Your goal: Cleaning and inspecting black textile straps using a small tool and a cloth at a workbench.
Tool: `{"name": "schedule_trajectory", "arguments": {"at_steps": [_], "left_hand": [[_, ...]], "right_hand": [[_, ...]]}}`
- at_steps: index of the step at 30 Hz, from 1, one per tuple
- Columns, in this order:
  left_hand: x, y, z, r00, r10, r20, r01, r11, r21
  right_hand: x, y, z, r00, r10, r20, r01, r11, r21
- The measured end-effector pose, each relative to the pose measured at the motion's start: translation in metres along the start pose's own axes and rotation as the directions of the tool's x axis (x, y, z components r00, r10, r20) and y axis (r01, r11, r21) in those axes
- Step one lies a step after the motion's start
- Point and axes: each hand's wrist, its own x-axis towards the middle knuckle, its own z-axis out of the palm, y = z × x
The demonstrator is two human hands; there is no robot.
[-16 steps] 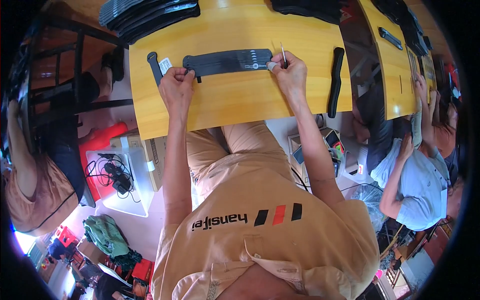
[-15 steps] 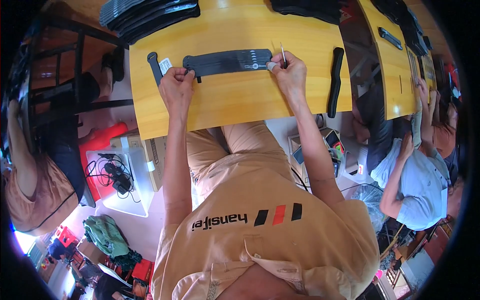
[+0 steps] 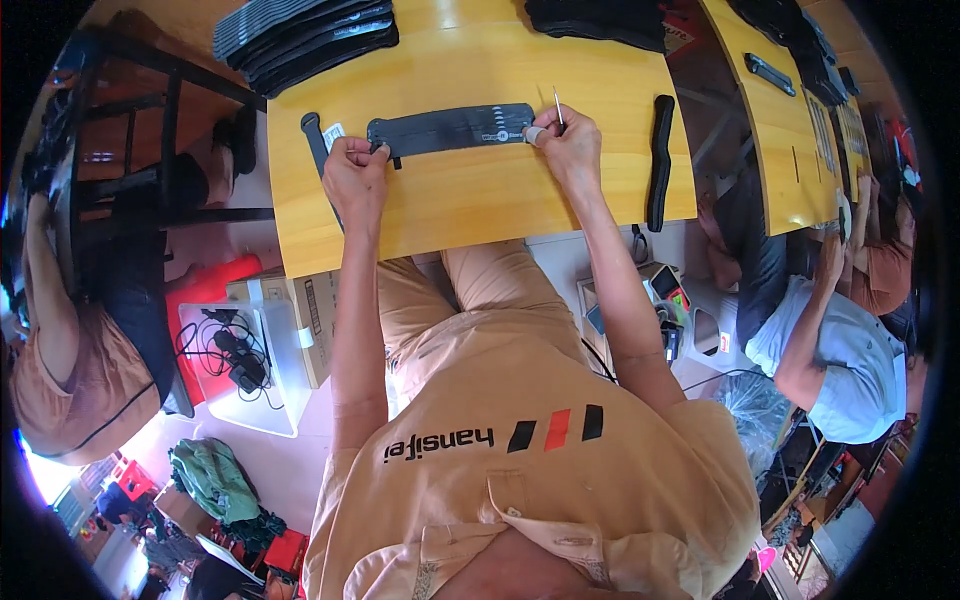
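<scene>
A flat bundle of black straps (image 3: 450, 130) with pale print near its right end lies across the table in front of me. My left hand (image 3: 357, 180) pinches its lower left corner, where a small dark tab sticks out below. At the other end, my right hand (image 3: 572, 155) grips the lower right corner between thumb and finger, with a pale wrap on one digit. A thin pointed metal tool (image 3: 557, 108) pokes up from the right hand; its kind is hidden. Beside my left hand lies a single black strap (image 3: 313, 140) with a slotted end and a white label (image 3: 334, 131).
The yellow table (image 3: 480, 215) ends just before my lap. Stacks of black straps (image 3: 310, 40) stand at its far left, and more (image 3: 598, 22) at far right. A long black strip (image 3: 660, 165) lies near the right edge. Co-workers sit on both sides.
The whole view has shifted slightly. Both hands keep hold of the strap bundle, with little movement; the co-worker's arm on the right has moved.
</scene>
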Motion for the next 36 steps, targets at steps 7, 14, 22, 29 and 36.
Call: {"name": "schedule_trajectory", "arguments": {"at_steps": [7,14,22,29,36], "left_hand": [[0.005,0.002,0.001,0.999,-0.023,-0.022,0.025,0.998,0.064],[-0.011,0.018,-0.02,0.993,0.089,-0.075,-0.09,0.996,-0.011],[-0.047,-0.004,-0.075,0.987,0.086,-0.133,-0.013,0.881,0.474],[-0.05,-0.025,-0.077,0.944,-0.262,0.2,0.31,0.913,-0.267],[-0.092,0.029,-0.067,0.95,-0.178,0.257,0.31,0.644,-0.699]], "right_hand": [[0.004,0.003,-0.001,1.0,0.021,0.012,-0.021,1.0,-0.021],[-0.002,0.007,-0.007,0.998,-0.063,0.027,0.059,0.992,0.109],[-0.051,-0.014,-0.031,0.99,-0.042,0.131,0.012,0.975,0.22],[-0.102,-0.04,0.018,0.873,-0.215,0.438,0.091,0.953,0.288],[-0.128,-0.093,0.046,0.726,-0.113,0.678,-0.285,0.848,0.446]]}}
